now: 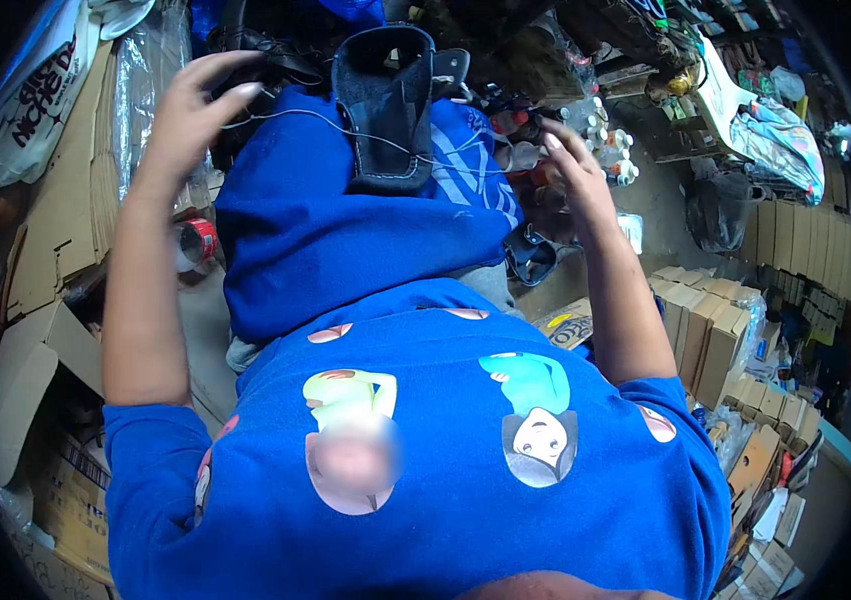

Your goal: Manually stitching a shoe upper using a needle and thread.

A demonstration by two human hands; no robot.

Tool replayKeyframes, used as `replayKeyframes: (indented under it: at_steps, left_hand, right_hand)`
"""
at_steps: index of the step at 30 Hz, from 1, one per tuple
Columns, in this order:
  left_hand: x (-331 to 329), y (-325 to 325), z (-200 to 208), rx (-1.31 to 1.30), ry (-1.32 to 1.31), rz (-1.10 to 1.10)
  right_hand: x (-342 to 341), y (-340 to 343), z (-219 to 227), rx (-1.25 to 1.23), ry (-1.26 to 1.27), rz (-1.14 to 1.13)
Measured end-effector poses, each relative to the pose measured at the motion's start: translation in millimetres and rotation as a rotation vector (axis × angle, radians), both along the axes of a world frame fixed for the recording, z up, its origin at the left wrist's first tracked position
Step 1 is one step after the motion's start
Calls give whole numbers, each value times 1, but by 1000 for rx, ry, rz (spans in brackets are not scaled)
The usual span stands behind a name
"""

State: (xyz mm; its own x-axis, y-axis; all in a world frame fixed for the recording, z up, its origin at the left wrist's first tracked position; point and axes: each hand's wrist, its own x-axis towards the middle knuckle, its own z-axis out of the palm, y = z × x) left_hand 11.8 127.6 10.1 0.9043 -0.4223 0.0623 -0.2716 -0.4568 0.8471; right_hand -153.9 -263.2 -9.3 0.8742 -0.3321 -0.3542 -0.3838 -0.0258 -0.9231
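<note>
A black leather holster-like pouch (384, 105) with pale stitching along its edge lies across my lap, its open end away from me. A thin grey thread (296, 111) runs over it from one hand to the other, sagging slightly on the left. My left hand (196, 115) is raised left of the pouch, thumb and fingers curled about the thread's end; the exact grip is hard to make out. To the right, my right hand (578, 170) holds the other side of the thread, its fingers bent and partly shadowed.
Several small bottles (606, 140) stand beyond my right hand. Another black leather piece (531, 257) lies by my right thigh. Cardboard sheets (71, 195) lean at the left, and stacked tan boxes (701, 330) stand at the right. A red-labelled container (196, 243) sits near my left forearm.
</note>
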Motion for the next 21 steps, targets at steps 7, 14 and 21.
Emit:
replayKeyframes:
  at_steps: [7,14,21]
  left_hand:
    - [-34,-116,-25,-5,-162,-428]
    - [-36,-128,-36,-9,-64,-492]
    - [-32,-124,-32,-5,-27,-502]
  right_hand:
    - [59,80,60,-1070,-382,1030]
    - [54,84,41,-958,-250,1106]
    - [19,69,67,-671,-78,945]
